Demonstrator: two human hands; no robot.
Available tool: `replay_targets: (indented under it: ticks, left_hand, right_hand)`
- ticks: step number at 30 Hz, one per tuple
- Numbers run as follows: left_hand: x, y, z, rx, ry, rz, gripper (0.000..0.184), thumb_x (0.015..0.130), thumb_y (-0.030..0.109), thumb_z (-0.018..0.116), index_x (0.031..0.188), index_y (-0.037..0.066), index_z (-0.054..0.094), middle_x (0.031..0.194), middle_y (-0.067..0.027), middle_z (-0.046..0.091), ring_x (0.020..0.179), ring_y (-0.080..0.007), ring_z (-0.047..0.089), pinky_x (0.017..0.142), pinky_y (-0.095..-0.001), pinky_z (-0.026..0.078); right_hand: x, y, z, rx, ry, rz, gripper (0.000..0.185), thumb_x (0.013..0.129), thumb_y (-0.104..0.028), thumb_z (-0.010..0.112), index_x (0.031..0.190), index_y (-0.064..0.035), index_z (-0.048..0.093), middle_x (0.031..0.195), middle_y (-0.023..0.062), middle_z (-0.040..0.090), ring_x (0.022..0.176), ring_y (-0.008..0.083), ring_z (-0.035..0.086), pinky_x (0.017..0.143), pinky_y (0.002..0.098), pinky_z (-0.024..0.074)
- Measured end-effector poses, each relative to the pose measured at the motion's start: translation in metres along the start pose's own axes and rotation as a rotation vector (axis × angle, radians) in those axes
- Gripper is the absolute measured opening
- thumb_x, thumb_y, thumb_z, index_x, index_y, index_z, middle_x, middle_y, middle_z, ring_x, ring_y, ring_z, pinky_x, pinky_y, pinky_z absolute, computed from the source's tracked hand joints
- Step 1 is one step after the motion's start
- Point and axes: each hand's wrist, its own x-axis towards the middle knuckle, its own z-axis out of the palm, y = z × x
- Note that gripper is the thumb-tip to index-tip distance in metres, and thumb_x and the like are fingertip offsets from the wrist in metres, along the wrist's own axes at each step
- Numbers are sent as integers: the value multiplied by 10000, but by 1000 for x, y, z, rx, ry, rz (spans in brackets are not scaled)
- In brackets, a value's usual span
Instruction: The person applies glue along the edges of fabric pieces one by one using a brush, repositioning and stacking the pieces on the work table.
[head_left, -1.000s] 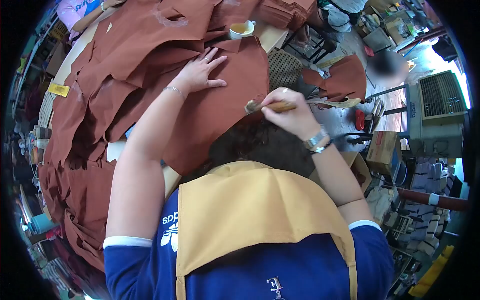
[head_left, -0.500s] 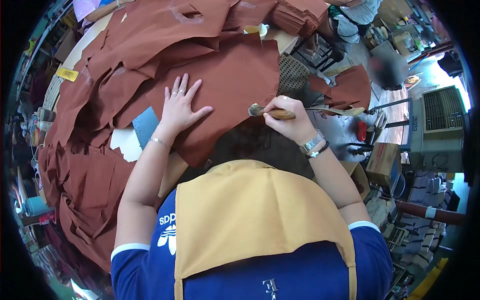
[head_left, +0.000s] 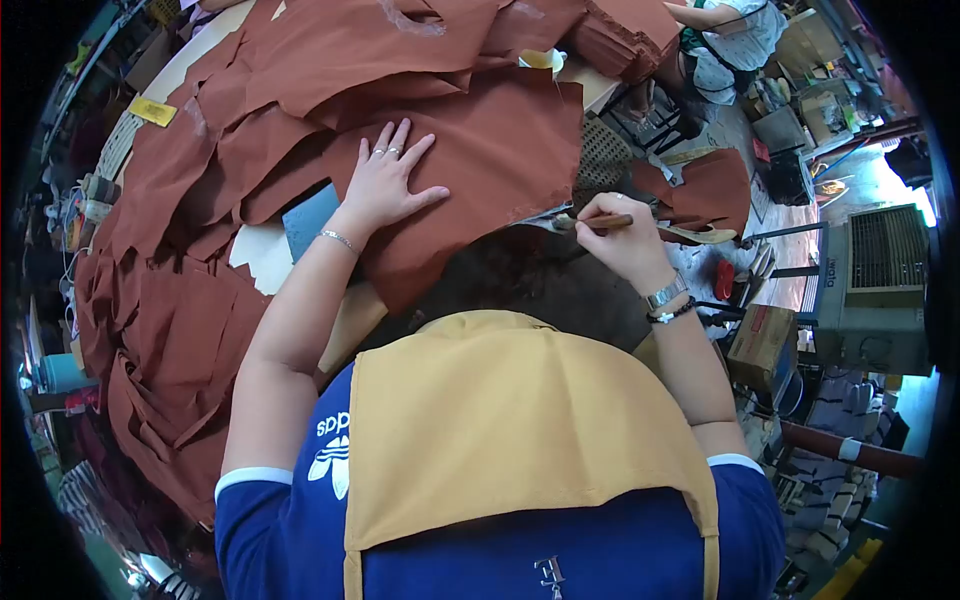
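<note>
My left hand (head_left: 388, 188) lies flat with fingers spread on a large reddish-brown sheet of material (head_left: 500, 140), which could be leather or cloth. In my right hand (head_left: 630, 245) is a short wooden-handled brush (head_left: 610, 221), gripped between thumb and fingers. Its pale tip points left, close to the sheet's lower right edge; whether it touches there I cannot tell. A light smear runs along that edge. Beneath the left forearm, a blue piece (head_left: 310, 220) and a cream piece (head_left: 262, 258) stick out.
Overlapping reddish-brown sheets (head_left: 180, 320) cover the left and far side. A yellow block (head_left: 153, 110) and a yellow cup (head_left: 540, 60) sit among them. Another person (head_left: 735, 30) is at the far right. A cardboard box (head_left: 762, 340) and a large appliance (head_left: 885, 280) stand at right.
My right hand has moved the brush to the right, off the sheet's surface to beside its edge. My left hand stays flat on the sheet. The whole view has shifted slightly.
</note>
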Motion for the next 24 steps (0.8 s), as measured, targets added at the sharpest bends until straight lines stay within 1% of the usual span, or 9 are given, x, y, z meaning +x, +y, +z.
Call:
replay_targets:
  ticks: [4,5,7,10,13,17,19,20,24]
  left_hand:
    - [-1,1,0,-14,14,9,910,800,747,604,1518,215,432,1610,-208,287,1498,-397,242,1180,-632,196]
    - [-2,0,-1,-9,23,13,901,803,740,608,1512,209,441,1604,-209,298,1494,-396,250,1179,-628,204]
    - [-2,-2,0,-34,22,19,880,813,721,615,1499,193,458,1593,-211,319,1487,-395,266,1177,-614,227]
    - [0,-2,1,-64,27,11,839,833,685,624,1491,188,466,1593,-199,326,1486,-380,278,1187,-585,237]
    - [-5,-2,5,-52,6,11,874,839,710,593,1514,179,429,1605,-199,301,1496,-377,252,1195,-576,221]
    - [-7,2,-3,-7,-32,13,924,842,739,561,1544,169,370,1619,-202,262,1508,-376,217,1201,-574,197]
    - [-6,4,-2,-11,-37,7,929,848,735,559,1556,172,348,1628,-197,244,1513,-375,205,1205,-574,186]
    - [-4,2,0,-16,-24,17,929,848,735,560,1554,170,349,1628,-198,244,1512,-375,207,1205,-575,185]
    - [1,-1,3,-22,-9,40,929,847,735,563,1550,165,355,1629,-196,242,1510,-376,212,1206,-574,180]
  right_hand:
    - [17,-36,40,269,75,-143,108,762,-74,729,832,-20,667,778,135,673,727,277,680,689,344,537]
    - [17,-36,44,278,-17,-131,118,758,-81,732,831,-19,664,762,136,658,709,267,667,681,338,531]
    - [9,-19,38,263,-18,-130,122,753,-83,731,829,-18,662,757,130,654,698,251,659,674,328,525]
    - [2,-9,9,111,-21,16,116,752,-83,732,814,-13,663,748,120,662,693,229,664,664,319,524]
    - [15,-38,27,268,68,-146,108,751,-75,732,812,-14,667,742,119,660,694,232,667,664,320,524]
    - [16,-33,47,278,-56,-192,98,750,-70,727,804,-21,662,752,119,670,698,254,678,660,328,528]
    - [10,-24,24,148,-131,-16,102,746,-67,723,804,-19,654,736,119,656,686,263,666,657,337,524]
    - [10,-22,20,54,-100,-51,98,759,-64,722,810,-22,650,752,120,661,704,259,663,663,344,519]
    - [26,-54,48,320,-32,-234,109,763,-56,726,820,-11,645,774,135,659,723,268,665,673,349,521]
